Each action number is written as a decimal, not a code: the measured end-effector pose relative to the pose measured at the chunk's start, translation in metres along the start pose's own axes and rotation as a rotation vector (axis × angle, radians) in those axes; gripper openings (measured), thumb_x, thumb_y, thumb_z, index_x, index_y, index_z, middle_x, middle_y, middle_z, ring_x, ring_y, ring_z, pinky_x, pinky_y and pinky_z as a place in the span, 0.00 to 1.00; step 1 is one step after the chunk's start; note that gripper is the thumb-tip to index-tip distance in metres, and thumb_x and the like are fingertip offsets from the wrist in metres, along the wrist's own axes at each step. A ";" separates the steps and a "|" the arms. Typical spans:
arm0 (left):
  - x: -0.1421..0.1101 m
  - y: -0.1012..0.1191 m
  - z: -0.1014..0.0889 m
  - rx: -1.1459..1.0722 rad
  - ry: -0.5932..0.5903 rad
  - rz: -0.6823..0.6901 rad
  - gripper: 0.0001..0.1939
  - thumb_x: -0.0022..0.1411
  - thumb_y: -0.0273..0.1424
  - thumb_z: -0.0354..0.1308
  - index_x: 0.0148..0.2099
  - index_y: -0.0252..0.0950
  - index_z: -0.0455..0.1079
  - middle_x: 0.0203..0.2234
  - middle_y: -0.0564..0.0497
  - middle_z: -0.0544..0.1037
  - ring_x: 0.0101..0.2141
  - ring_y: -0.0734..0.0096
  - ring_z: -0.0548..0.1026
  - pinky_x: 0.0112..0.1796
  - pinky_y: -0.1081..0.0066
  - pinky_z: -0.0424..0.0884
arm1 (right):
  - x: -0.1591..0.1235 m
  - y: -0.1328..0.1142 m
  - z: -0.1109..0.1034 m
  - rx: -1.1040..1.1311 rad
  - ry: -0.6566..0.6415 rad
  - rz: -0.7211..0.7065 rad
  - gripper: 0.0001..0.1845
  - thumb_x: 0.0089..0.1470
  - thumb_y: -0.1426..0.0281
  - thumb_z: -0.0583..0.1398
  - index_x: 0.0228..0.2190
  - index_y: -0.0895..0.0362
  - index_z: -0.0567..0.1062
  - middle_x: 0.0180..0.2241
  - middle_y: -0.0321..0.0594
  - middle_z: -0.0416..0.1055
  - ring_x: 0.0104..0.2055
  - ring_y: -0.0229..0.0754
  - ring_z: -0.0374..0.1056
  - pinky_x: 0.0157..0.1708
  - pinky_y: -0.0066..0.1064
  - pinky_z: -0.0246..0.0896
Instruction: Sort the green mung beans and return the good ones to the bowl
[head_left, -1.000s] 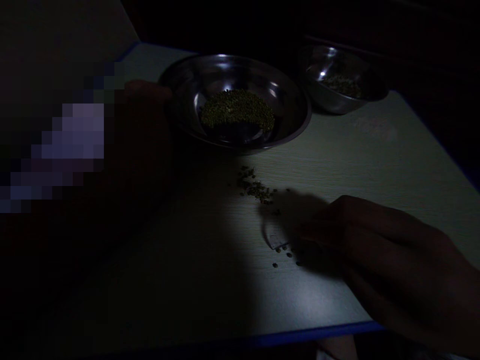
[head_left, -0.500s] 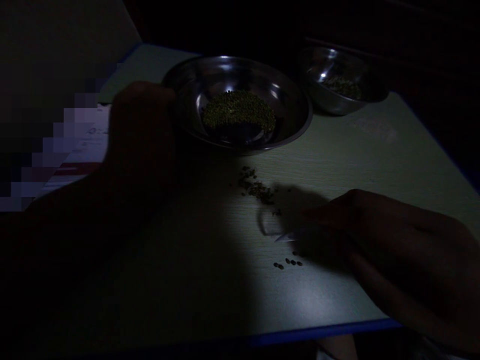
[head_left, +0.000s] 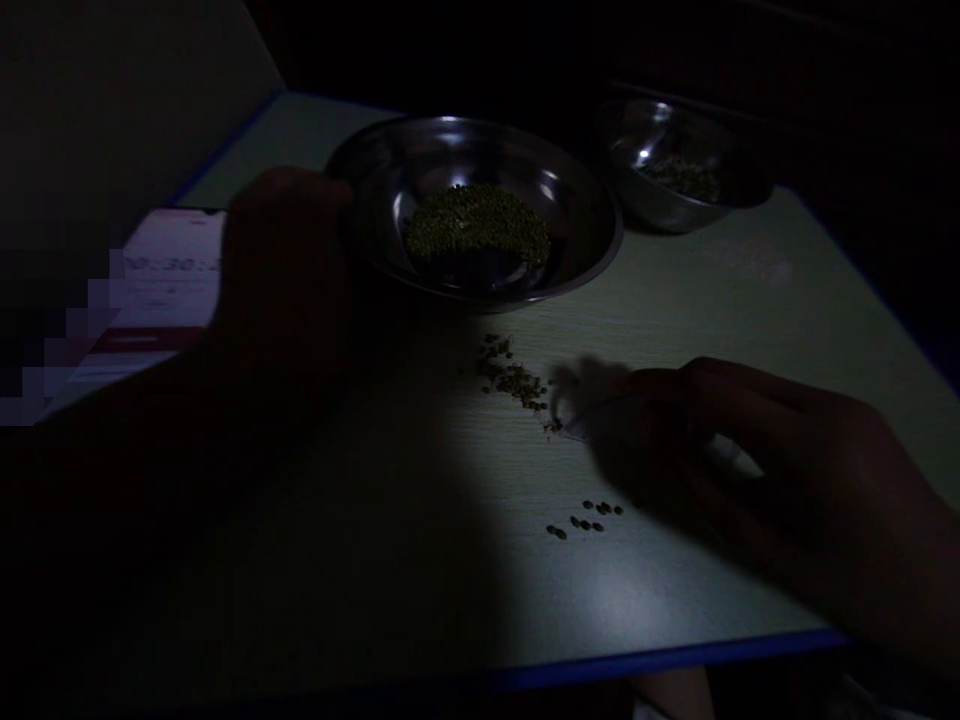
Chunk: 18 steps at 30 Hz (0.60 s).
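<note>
In dim light, my left hand (head_left: pixel 289 240) is at the left rim of a wide steel bowl (head_left: pixel 585 255), closed on its edge; most of its fingers are lost in shadow. Small greenish-brown seeds (head_left: pixel 480 220) lie inside that bowl. My right hand (head_left: pixel 772 450) pinches a thin, pointed metal tool, apparently tweezers (head_left: pixel 596 415). Their tip is at the lower end of a loose pile of seeds and bits (head_left: pixel 517 382) on the table. Below it, several separate seeds (head_left: pixel 586 523) lie in short rows.
A second steel bowl (head_left: pixel 675 212) with seeds or husks stands at the back right. A lit screen (head_left: pixel 172 280) shows behind my left forearm. The pale table (head_left: pixel 600 600) has a blue edge (head_left: pixel 675 655) along the front.
My right hand has moved up and away from the separate seeds to the pile, taking the tweezers along. More seeds show in the upper short row. My left hand stays on the bowl.
</note>
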<state>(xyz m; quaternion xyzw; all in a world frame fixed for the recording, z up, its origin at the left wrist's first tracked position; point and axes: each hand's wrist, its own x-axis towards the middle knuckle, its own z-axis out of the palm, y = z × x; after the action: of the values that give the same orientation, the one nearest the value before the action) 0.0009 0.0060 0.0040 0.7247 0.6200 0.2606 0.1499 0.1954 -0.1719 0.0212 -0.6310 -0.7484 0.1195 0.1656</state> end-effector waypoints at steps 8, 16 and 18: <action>0.003 -0.004 0.000 0.169 -0.013 0.084 0.23 0.62 0.25 0.38 0.46 0.19 0.72 0.48 0.30 0.73 0.49 0.47 0.71 0.50 0.53 0.65 | 0.003 0.001 -0.006 0.028 0.074 0.036 0.12 0.54 0.73 0.57 0.41 0.55 0.72 0.34 0.40 0.75 0.30 0.38 0.71 0.27 0.27 0.66; -0.001 -0.005 -0.001 0.162 -0.011 0.092 0.21 0.60 0.25 0.39 0.42 0.21 0.72 0.46 0.32 0.74 0.49 0.45 0.71 0.51 0.50 0.64 | 0.005 0.001 -0.005 0.050 -0.012 0.093 0.09 0.53 0.73 0.58 0.38 0.57 0.74 0.30 0.40 0.75 0.27 0.38 0.71 0.21 0.26 0.64; -0.001 -0.005 0.000 0.150 0.009 0.112 0.21 0.62 0.27 0.38 0.44 0.21 0.71 0.46 0.34 0.74 0.50 0.47 0.71 0.53 0.51 0.63 | 0.006 0.002 -0.007 0.060 0.007 0.124 0.10 0.53 0.73 0.58 0.38 0.57 0.75 0.30 0.39 0.76 0.26 0.37 0.71 0.20 0.25 0.63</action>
<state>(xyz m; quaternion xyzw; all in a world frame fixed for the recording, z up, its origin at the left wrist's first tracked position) -0.0035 0.0056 0.0014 0.7662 0.5971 0.2245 0.0778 0.1991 -0.1661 0.0279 -0.6714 -0.7033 0.1498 0.1792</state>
